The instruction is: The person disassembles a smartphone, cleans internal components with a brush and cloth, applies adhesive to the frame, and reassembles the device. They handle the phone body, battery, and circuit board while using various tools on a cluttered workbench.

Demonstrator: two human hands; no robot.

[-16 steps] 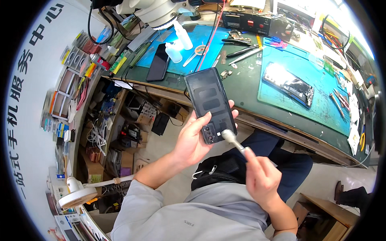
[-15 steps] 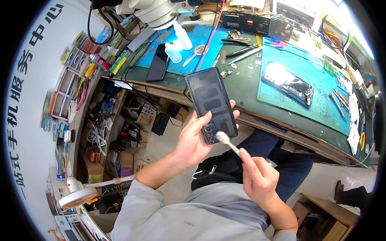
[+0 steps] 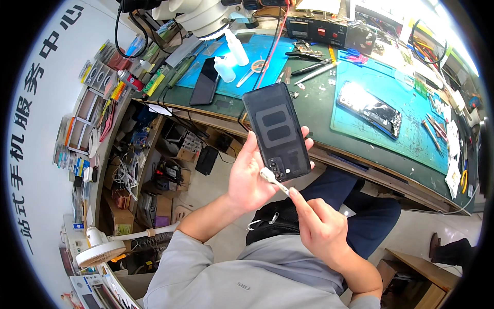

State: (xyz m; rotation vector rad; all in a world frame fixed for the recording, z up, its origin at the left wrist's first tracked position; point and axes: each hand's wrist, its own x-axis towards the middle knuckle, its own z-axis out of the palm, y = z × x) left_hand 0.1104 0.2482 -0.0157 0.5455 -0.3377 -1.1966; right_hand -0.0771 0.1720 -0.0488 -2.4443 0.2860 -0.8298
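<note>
My left hand [image 3: 247, 177] holds a black phone back cover [image 3: 280, 131] by its edges, thumb on the left side and fingertips showing past the right. Grey pads mark its face, and a cluster of camera rings sits at its lower left corner. In my right hand [image 3: 323, 229] is a white toothbrush [image 3: 281, 187], gripped by the handle. The brush head lies at the cover's lower left corner, just below the camera rings; whether it touches the cover I cannot tell.
Ahead, the green workbench [image 3: 321, 126] carries an opened phone [image 3: 369, 109] on a blue mat, a dark phone [image 3: 205, 82], white bottles [image 3: 225, 69] and tweezers. A microscope [image 3: 198, 18] overhangs the back. Crowded shelves [image 3: 85, 118] and a small fan [image 3: 100, 252] stand at left.
The cover has shifted slightly right and down, and my left thumb has moved off its face to the edge. The toothbrush has moved left, from the camera rings to below them.
</note>
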